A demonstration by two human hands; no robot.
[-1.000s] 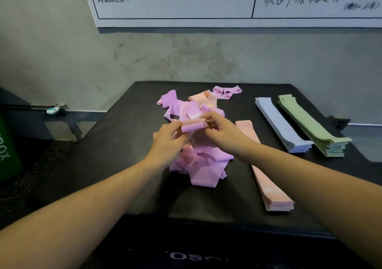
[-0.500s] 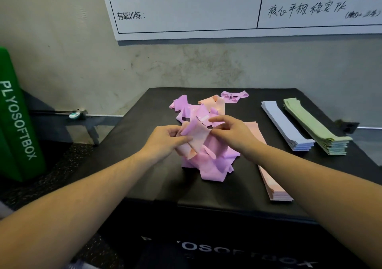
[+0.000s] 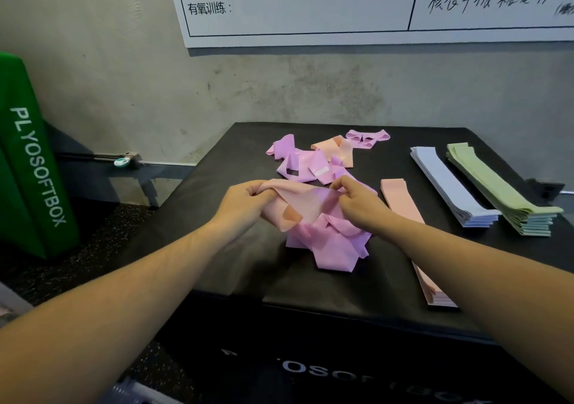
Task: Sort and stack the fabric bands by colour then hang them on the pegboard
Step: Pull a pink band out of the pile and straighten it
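Observation:
A loose heap of pink and purple fabric bands (image 3: 329, 242) lies in the middle of the black box top (image 3: 217, 217). Both hands hold one peach band (image 3: 302, 200) stretched just above the heap. My left hand (image 3: 245, 201) grips its left end, and my right hand (image 3: 357, 200) pinches its right end. To the right lie three tidy stacks: peach (image 3: 400, 198), pale blue (image 3: 447, 183) and green (image 3: 497, 189). More purple bands (image 3: 298, 161), a peach one (image 3: 335, 147) and a small purple one (image 3: 368, 137) lie behind the hands.
A green foam box (image 3: 28, 161) stands on the floor at the left. A grey wall with a white written board (image 3: 341, 6) rises behind the black box. A small black thing (image 3: 549, 186) sits at the box's far right edge.
Both hands have pulled a peach band out of the heap and spread it wider between them. The camera has shifted, so the green box now shows at the left.

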